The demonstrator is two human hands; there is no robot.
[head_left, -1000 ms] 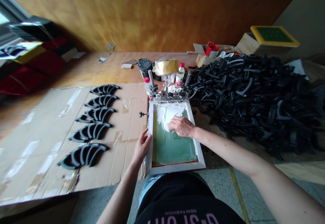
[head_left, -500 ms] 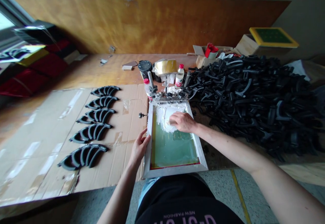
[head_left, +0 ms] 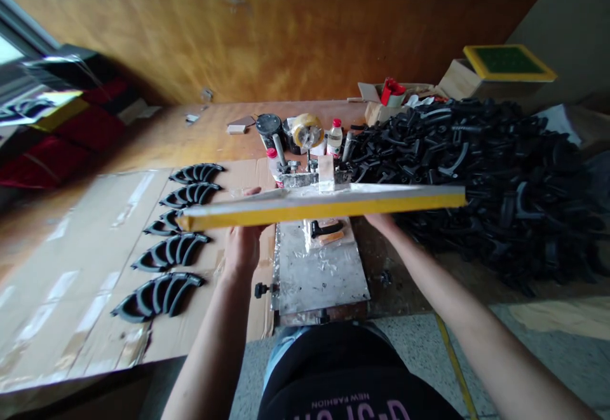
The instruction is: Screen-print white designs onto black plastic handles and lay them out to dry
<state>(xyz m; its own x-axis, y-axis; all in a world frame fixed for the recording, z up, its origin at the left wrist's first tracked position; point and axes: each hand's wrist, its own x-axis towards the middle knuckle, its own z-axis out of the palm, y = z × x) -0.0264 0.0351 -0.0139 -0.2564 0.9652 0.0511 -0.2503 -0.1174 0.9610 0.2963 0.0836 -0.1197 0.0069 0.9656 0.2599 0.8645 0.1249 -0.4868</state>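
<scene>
The screen-printing frame (head_left: pixel 328 207) is raised and seen edge-on, its near edge yellow. My left hand (head_left: pixel 243 245) grips its left side, palm below and a fingertip showing above. My right hand (head_left: pixel 379 220) is at the frame's right part, its fingers hidden behind the edge. A pale squeegee-like block (head_left: pixel 326 172) stands up just beyond the frame edge; what supports it is hidden. Below the frame, a black curved handle (head_left: pixel 328 228) lies on a small fixture on the scuffed metal plate (head_left: pixel 321 283).
Rows of black curved handles (head_left: pixel 166 296) lie on cardboard (head_left: pixel 61 242) at left. A large heap of black handles (head_left: pixel 481 178) fills the right. Behind the clamp stand a black tub (head_left: pixel 269 129), a tape roll (head_left: pixel 307 131) and a red-capped bottle (head_left: pixel 335 139).
The screen frame has gone from lying flat over the plate to raised, uncovering the plate and the black handle. My left hand has moved up with it; my right hand has left the white ink area.
</scene>
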